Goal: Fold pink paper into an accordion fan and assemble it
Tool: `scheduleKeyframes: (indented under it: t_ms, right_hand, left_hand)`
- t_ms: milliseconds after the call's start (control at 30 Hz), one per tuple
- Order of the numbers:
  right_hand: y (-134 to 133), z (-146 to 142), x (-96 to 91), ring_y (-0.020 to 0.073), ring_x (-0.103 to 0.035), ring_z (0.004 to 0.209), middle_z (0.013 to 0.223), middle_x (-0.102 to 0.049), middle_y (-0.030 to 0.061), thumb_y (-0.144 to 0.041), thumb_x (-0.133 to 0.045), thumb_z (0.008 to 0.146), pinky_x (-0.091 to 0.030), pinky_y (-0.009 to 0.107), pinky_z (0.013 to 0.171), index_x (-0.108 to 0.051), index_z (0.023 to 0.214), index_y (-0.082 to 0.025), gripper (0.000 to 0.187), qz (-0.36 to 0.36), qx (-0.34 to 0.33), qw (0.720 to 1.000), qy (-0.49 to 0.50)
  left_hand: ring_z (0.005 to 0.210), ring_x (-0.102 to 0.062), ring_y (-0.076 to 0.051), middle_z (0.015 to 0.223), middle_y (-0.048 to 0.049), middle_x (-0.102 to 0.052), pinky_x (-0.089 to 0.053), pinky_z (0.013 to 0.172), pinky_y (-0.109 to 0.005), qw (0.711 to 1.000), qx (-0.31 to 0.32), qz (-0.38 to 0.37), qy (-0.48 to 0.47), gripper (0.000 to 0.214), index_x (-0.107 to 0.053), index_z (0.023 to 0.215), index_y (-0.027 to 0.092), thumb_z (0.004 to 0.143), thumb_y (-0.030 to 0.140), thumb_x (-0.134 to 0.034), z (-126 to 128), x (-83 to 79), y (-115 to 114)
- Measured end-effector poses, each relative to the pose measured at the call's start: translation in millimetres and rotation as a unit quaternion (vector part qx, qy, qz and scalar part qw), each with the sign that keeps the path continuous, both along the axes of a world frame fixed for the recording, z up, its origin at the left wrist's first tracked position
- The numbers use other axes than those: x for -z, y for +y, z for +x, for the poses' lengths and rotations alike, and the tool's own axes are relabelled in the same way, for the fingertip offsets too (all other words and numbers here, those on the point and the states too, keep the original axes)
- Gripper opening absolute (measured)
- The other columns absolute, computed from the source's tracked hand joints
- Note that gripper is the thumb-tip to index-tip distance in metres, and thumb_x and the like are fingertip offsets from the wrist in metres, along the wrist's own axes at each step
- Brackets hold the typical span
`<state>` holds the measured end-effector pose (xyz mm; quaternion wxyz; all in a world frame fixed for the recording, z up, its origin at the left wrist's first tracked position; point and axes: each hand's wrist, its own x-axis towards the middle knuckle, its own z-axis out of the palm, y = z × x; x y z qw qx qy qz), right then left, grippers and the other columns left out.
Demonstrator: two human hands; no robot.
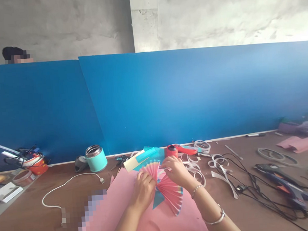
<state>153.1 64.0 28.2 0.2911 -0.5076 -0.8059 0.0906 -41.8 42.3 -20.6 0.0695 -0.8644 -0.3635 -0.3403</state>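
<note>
A pink pleated paper fan [172, 195] with blue-tipped edges is spread in two sections above a large pink sheet [118, 209]. My left hand [142, 190] is closed over the left section, near the point where the folds gather. With bent fingers, my right hand [177, 172] pinches at the upper part of the fan; the exact contact is partly hidden. A piece of blue paper [158, 199] shows beneath the folds. Just beyond my hands lie more blue paper [152, 152], a cream strip [132, 162] and a red rounded object with a handle [171, 151].
A teal mug [96, 160] and a white USB cable [51, 206] are on the left, with an orange pot [38, 165] farther out. White paper strips [197, 170], black cables [253, 179] and glue guns [286, 190] lie right. A blue partition [181, 96] borders the table's back.
</note>
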Motion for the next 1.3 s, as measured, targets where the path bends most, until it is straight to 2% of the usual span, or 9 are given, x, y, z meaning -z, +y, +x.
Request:
scheduleKeyframes:
  t_ms: [167, 333, 500, 767, 967, 1167, 1300]
  right_hand:
    - [-7.4, -5.2, 1.1, 0.02, -0.057, 0.095, 0.093, -0.07, 0.0003, -0.007, -0.051, 0.065, -0.028, 0.038, 0.095, -0.069, 0.088, -0.025, 0.034, -0.048, -0.02, 0.996, -0.069]
    - [-10.7, -4.8, -1.1, 0.0188, -0.062, 0.085, 0.081, -0.072, -0.0014, -0.005, -0.048, 0.062, -0.034, 0.032, 0.083, -0.064, 0.106, -0.026, 0.052, -0.091, -0.058, 0.988, -0.106]
    - [-11.9, -5.5, 0.9, 0.0185, -0.063, 0.082, 0.082, -0.072, -0.0009, -0.002, -0.045, 0.061, -0.034, 0.03, 0.077, -0.068, 0.092, -0.026, 0.045, -0.113, -0.057, 0.982, -0.14]
    - [-14.0, -9.2, 6.1, 0.0196, -0.063, 0.088, 0.086, -0.071, 0.0018, -0.002, -0.047, 0.062, -0.033, 0.032, 0.082, -0.059, 0.101, -0.022, 0.045, -0.098, -0.059, 0.984, -0.139]
    - [-18.4, -16.3, -0.7, 0.0201, -0.063, 0.084, 0.075, -0.07, 0.0003, -0.012, -0.056, 0.066, -0.032, 0.036, 0.088, -0.064, 0.092, -0.024, 0.029, -0.145, -0.072, 0.978, -0.131]
    - [-17.7, -14.8, -0.2, 0.0197, -0.063, 0.083, 0.081, -0.071, 0.0017, -0.005, -0.05, 0.066, -0.036, 0.028, 0.075, -0.067, 0.092, -0.024, 0.036, -0.135, -0.067, 0.978, -0.143]
    - [-16.2, -15.8, 1.1, 0.0203, -0.064, 0.084, 0.084, -0.072, 0.0031, -0.002, -0.046, 0.067, -0.036, 0.029, 0.075, -0.068, 0.093, -0.024, 0.041, -0.118, -0.049, 0.979, -0.156]
  left_hand:
    - [0.078, -0.051, -0.018, 0.072, -0.0019, -0.062, -0.04, 0.082, -0.04, 1.0, 0.016, -0.005, 0.011, 0.023, -0.063, 0.077, 0.019, 0.078, 0.001, -0.047, -0.4, -1.8, -0.6]
    - [0.078, -0.051, -0.018, 0.072, -0.0012, -0.062, -0.04, 0.083, -0.04, 0.999, 0.031, -0.018, 0.022, 0.026, -0.063, 0.078, 0.02, 0.078, 0.001, -0.046, -0.8, -8.1, -3.2]
    - [0.079, -0.052, -0.017, 0.071, -0.0004, -0.062, -0.04, 0.083, -0.039, 0.998, 0.033, -0.044, 0.028, 0.025, -0.063, 0.076, 0.021, 0.075, 0.0, -0.049, -1.9, -10.2, -3.7]
    - [0.079, -0.053, -0.018, 0.071, -0.0007, -0.063, -0.04, 0.083, -0.039, 0.998, 0.027, -0.052, 0.015, 0.028, -0.064, 0.076, 0.02, 0.074, -0.002, -0.047, -1.6, -10.3, -4.0]
    - [0.079, -0.054, -0.017, 0.068, -0.0001, -0.062, -0.04, 0.083, -0.038, 0.999, 0.024, -0.038, 0.016, 0.029, -0.064, 0.076, 0.021, 0.075, -0.002, -0.046, -1.1, -8.8, -3.0]
    - [0.077, -0.052, -0.018, 0.07, -0.0019, -0.061, -0.041, 0.081, -0.039, 0.999, 0.036, -0.036, 0.016, 0.028, -0.065, 0.079, 0.021, 0.075, 0.001, -0.045, -1.1, -6.5, -2.3]
    - [0.079, -0.052, -0.019, 0.072, -0.0023, -0.062, -0.041, 0.083, -0.04, 0.998, 0.036, -0.05, 0.007, 0.027, -0.064, 0.078, 0.02, 0.075, 0.001, -0.045, -0.7, -5.5, -2.2]
